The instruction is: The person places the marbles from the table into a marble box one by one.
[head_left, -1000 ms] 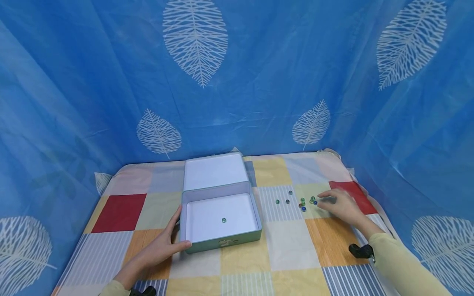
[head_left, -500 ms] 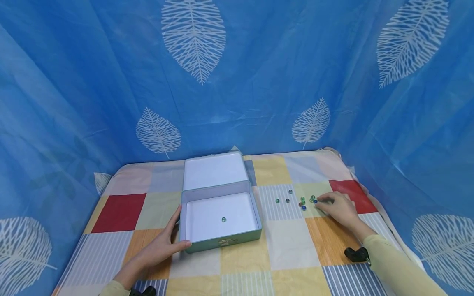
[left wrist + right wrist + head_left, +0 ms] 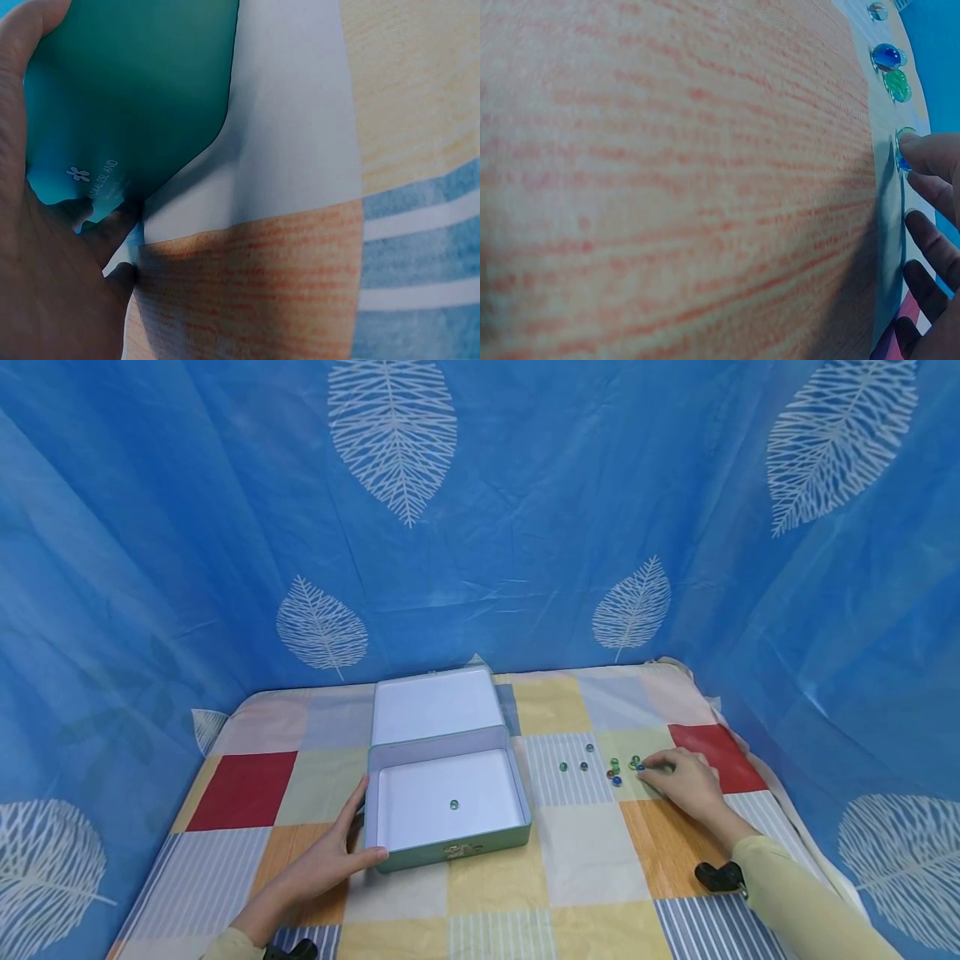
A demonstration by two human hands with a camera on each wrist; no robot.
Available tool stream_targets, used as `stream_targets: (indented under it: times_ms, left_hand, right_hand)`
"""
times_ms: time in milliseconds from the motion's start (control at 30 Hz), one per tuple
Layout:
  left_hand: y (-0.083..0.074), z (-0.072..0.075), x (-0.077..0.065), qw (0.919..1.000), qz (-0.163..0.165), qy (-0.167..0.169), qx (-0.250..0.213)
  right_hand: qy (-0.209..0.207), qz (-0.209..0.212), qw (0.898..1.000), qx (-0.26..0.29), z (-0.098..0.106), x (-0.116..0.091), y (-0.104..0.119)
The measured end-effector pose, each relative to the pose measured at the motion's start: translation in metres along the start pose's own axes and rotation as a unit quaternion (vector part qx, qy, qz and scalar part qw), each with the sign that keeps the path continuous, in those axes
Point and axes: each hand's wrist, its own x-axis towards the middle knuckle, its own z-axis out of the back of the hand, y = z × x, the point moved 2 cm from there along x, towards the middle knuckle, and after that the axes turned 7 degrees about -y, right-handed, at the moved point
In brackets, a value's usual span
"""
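Observation:
A green tin box point(image 3: 495, 841) with a white inside stands with its lid point(image 3: 435, 706) laid back. One greenish glass marble point(image 3: 453, 805) lies in it. My left hand point(image 3: 322, 864) holds the box's left end, thumb at the front corner; in the left wrist view its fingers touch the green wall point(image 3: 142, 82). Over to the right, my right hand point(image 3: 690, 783) pinches a blue marble point(image 3: 640, 768) at the cloth between thumb and forefinger. Green marbles point(image 3: 635, 760) lie against those fingertips. The right wrist view shows the pinched marble point(image 3: 904, 160) partly covered by a fingertip.
Several loose marbles lie between box and right hand, among them a blue one point(image 3: 617, 782), a green one point(image 3: 563, 767) and a dark one point(image 3: 583, 767). A patchwork cloth point(image 3: 495, 885) covers the table. Blue leaf-print curtains point(image 3: 510, 527) hang around it.
My right hand has moved slightly left and down onto the blue marble, its fingertips closing around it. The left hand and the box have stayed in place.

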Motion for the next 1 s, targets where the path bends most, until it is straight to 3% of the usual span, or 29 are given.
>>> stream_targets:
  times_ms: [300, 1000]
  left_hand:
    - [-0.0015, -0.001, -0.0006, 0.9998, 0.016, -0.004, 0.01]
    - [-0.0026, -0.0002, -0.001, 0.9998, 0.014, -0.007, 0.012]
  right_hand:
    - [-0.002, -0.004, 1.0, -0.012, -0.0006, -0.0015, 0.0024]
    - [-0.014, -0.004, 1.0, -0.022, -0.0027, -0.0036, 0.0035]
